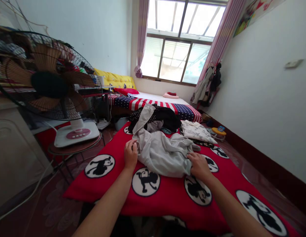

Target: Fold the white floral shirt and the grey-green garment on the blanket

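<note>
You are at the gathering stage with the grey garment (162, 153), judging by how both hands sit at its edges. It lies crumpled on the red monkey-print bedspread (167, 197), around the middle of the bed, just in front of a dark heap of clothes (167, 118) on the far side.

Your left hand (130, 154) rests knuckles-up at the garment's left edge, fingers bent against the cloth. Your right hand (198, 165) lies on its near right corner, fingertips tucked into the folds. From this angle you cannot tell whether either hand has actually pinched the fabric or is only pressing on it.

Any lift or spread from here would call for a sure pinch on both edges, with the cloth pulled clear of the dark heap and of the folded floral piece (196, 131) to the far right.

Both forearms reach straight forward, roughly parallel, wrists low over the bedspread.
</note>
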{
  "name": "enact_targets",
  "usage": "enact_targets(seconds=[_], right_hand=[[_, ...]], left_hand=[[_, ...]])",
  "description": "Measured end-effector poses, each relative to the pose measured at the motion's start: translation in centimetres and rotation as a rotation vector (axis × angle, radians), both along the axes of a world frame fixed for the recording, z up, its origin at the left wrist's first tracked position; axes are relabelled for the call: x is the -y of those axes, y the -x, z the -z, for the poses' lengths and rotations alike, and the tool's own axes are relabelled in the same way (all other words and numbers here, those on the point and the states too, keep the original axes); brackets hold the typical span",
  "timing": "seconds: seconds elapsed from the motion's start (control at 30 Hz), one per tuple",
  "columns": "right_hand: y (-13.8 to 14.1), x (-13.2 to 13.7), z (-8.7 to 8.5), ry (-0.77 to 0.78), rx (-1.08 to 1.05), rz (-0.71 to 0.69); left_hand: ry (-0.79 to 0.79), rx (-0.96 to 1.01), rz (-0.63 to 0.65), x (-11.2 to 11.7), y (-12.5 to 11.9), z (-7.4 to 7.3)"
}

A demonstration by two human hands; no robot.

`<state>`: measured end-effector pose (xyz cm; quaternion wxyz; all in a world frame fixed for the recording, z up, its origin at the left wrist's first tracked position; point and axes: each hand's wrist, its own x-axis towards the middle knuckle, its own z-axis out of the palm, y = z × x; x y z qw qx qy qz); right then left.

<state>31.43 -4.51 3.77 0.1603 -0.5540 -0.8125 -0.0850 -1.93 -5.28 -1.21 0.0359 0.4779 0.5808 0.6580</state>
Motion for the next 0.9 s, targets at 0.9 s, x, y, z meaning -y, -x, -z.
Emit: enact_targets(seconds=[0.9], right_hand=[[14.9, -2.6, 0.3, 0.254, -0.417, -0.116]], left_hand=[[0.021, -0.355, 0.542, 2.9, -2.8, -1.1]])
